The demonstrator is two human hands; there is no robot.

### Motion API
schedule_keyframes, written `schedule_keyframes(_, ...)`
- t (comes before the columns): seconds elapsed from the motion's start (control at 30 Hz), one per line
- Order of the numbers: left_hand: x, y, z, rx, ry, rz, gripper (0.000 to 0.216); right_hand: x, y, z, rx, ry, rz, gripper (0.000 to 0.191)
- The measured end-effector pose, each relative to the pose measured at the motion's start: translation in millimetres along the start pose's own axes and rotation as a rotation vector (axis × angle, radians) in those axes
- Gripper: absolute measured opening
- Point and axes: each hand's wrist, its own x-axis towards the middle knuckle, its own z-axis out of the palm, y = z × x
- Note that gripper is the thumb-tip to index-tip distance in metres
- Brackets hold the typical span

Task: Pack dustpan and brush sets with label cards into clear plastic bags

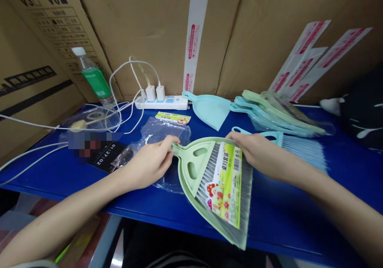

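Note:
A light green dustpan [182,182] is held tilted over the table's front edge, its wide end pointing down and right. Inside it sits a matching green hand brush [198,168] with grey bristles, and a colourful printed label card [231,184] lies over them. My left hand [154,162] is closed around the handle end. At the upper right rim, my right hand [259,154] pinches the dustpan's edge by the card. Behind my right hand lies a light blue brush [303,152], partly hidden by it. A crumpled clear plastic bag [167,131] rests beyond my left hand.
A light blue dustpan [211,109] lies at the back of the blue table [287,208]. Bagged blue and green dustpans [275,114] are stacked to its right. Further left are a power strip [163,103] with white cables, another label card [173,117], a phone [107,156] and a bottle [95,80].

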Motion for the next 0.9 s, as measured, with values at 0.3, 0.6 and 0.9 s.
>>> schedule_keyframes(0.3, -1.1, 5.1, 0.4, -0.149, -0.039, 0.082, 0.021, 3.6, -0.6, 8.9, 0.083, 0.026, -0.043, 0.025)
schedule_keyframes(0.6, -0.5, 6.8, 0.2, -0.266, -0.069, 0.128, 0.018, 7.5, 6.9, 11.4, -0.009, 0.108, -0.053, 0.023)
schedule_keyframes(0.9, -0.9, 10.1, -1.3, -0.310, -0.083, 0.173, 0.016, 8.2, 4.3, 13.4, 0.014, 0.084, -0.042, 0.023)
